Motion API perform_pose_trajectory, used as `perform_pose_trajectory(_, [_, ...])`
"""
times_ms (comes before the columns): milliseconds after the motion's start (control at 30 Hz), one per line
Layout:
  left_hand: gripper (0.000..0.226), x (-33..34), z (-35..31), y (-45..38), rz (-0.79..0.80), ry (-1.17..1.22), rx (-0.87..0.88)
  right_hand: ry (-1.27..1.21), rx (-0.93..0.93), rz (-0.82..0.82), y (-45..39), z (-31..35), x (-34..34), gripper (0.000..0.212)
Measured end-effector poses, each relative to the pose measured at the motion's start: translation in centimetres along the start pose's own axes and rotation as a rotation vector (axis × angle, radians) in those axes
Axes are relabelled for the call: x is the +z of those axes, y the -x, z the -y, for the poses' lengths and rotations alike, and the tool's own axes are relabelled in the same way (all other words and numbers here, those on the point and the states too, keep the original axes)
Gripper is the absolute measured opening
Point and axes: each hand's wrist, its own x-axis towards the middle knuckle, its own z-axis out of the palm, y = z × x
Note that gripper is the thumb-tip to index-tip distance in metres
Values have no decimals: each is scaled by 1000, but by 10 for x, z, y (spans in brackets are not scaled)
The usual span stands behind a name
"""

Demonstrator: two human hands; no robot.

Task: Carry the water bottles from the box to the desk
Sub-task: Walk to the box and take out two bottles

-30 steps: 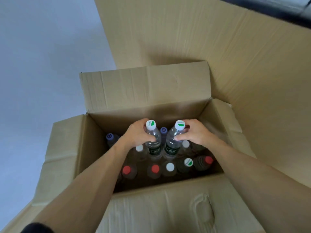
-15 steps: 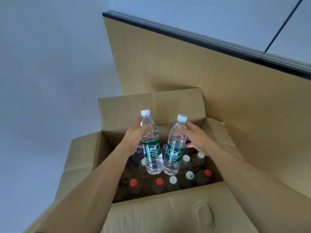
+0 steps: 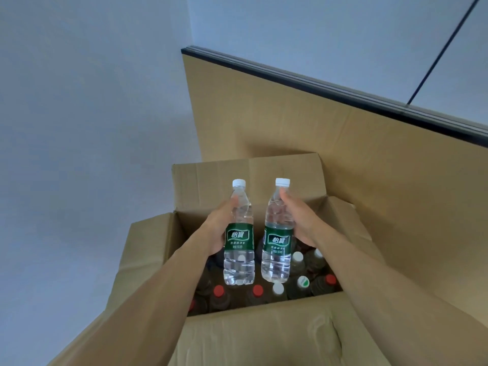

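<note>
1. I hold one water bottle in each hand. My left hand (image 3: 220, 228) wraps the left bottle (image 3: 239, 235) around its middle, and my fingers are curled tight on it.
2. My right hand (image 3: 299, 221) wraps the right bottle (image 3: 278, 231) the same way, with my thumb up near the neck.
3. Both bottles are up in the air, over the open box (image 3: 264, 336). They stand almost straight up, close to each other but not bumping.
4. More bottles are down in the box, some with red caps (image 3: 218, 291) and some with white caps (image 3: 278, 288).
5. I think the lift is done, so now I need to carry them away to the bench. I cannot see the bench from here.
6. To do it well, I keep my grip firm, because the plastic looks smooth and could slip.
7. I lift them clear of the tall back flap (image 3: 245, 178) and the side flaps, so nothing catches.
8. I keep the two bottles apart and upright while I turn.
</note>
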Motion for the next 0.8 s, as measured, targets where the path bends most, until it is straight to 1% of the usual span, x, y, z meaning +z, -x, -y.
perform_pose_trajectory(167, [53, 2, -2, 14, 20, -54, 61, -17, -9, 55, 1, 7, 0, 39])
perform_pose_trajectory(233, [48, 3, -1, 21, 15, -64, 88, -27, 7, 90, 2, 10, -1, 37])
perform_pose_trajectory(333, [33, 6, 1, 37, -1, -57, 118, 22, 41, 174, 3, 13, -5, 48])
perform_pose_trajectory(400, [28, 9, 4, 49, -20, -18, 145, 26, 75, 245, 6, 15, -6, 49])
perform_pose_trajectory(533, [24, 13, 13, 79, -139, 8, 232, 44, 83, 422, 14, 22, 0, 32])
perform_pose_trajectory(567, [26, 13, 16, 88, -162, 20, 252, 52, 79, 463, 16, 23, 4, 35])
perform_pose_trajectory(633, [38, 12, 23, 106, -220, 57, 282, 42, 97, 526, 23, 24, 16, 48])
perform_pose_trajectory(700, [48, 9, 31, 127, -297, 118, 311, 14, 129, 598, 32, 24, 33, 53])
perform_pose_trajectory(800, [47, -1, 42, 159, -410, 198, 359, -4, 163, 703, 48, 22, 62, 58])
